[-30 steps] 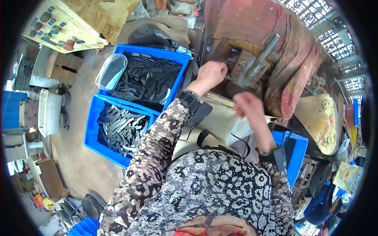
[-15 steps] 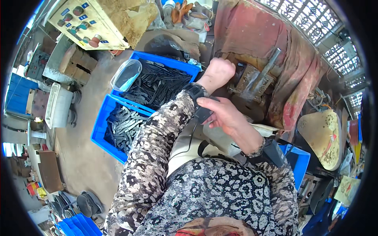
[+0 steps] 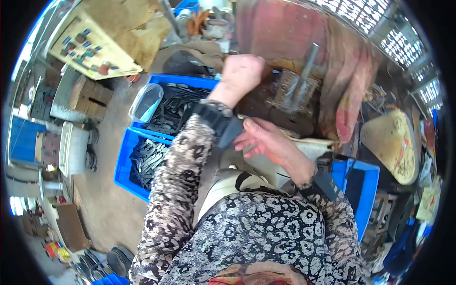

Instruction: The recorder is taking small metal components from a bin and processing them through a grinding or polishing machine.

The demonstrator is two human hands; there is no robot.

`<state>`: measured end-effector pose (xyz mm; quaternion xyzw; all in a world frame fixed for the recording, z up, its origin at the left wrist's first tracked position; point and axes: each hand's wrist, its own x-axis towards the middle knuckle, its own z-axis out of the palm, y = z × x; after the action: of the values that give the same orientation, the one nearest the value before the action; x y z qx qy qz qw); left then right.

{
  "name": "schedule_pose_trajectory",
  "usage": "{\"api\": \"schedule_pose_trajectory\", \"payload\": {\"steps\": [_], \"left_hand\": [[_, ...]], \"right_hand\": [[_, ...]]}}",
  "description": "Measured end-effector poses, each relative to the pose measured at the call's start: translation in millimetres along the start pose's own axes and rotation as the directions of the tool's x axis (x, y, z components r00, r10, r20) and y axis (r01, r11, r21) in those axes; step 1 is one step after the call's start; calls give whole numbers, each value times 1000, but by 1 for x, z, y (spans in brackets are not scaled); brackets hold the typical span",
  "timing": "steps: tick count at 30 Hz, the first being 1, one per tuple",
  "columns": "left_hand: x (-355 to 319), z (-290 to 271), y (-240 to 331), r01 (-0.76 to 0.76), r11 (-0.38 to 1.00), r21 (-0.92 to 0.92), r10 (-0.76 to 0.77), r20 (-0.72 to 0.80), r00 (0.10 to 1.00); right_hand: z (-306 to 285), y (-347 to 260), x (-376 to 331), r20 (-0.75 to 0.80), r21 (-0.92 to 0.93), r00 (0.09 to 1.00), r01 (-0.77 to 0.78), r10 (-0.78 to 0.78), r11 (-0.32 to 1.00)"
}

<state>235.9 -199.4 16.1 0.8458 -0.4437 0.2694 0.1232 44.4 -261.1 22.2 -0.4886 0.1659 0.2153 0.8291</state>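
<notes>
Left hand: upper centre of the frame, fingers curled into a closed fist, pressed against dark metal at the machine; whatever is inside the fist hidden.
Right hand: centre frame, fingers half spread and loosely bent, tips touching the dark cuff on the left wrist; nothing gripped.
Machine: rusty block with a grey upright rod, just right of the left fist, under a faded red cloth.
Blue crates: left of centre, two side by side, full of flat dark metal pieces.
Clear plastic tub: perched on the upper crate's left rim.
Another blue crate: right of centre, beside the right elbow.
</notes>
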Motion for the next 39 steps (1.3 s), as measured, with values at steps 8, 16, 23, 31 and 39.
{"api": "schedule_pose_trajectory", "payload": {"steps": [8,16,23,31,39], "left_hand": [[-46,9,33,93,912,-399,11,251,968],[-37,1,172,685,-221,-694,217,650,729],[-4,-13,177,787,-377,-488,382,692,613],[-26,9,110,745,-28,-667,124,737,665],[4,-37,165,-146,251,-957,391,-38,920]], "right_hand": [[-139,3,3,-422,-184,872,184,-247,965],[-175,-70,-4,-565,7,713,508,-416,861],[-158,-106,5,-556,-618,409,378,-723,689],[-181,-52,13,-155,-971,432,-234,-888,56],[-195,-25,35,-440,-760,815,-115,-376,639]]}}
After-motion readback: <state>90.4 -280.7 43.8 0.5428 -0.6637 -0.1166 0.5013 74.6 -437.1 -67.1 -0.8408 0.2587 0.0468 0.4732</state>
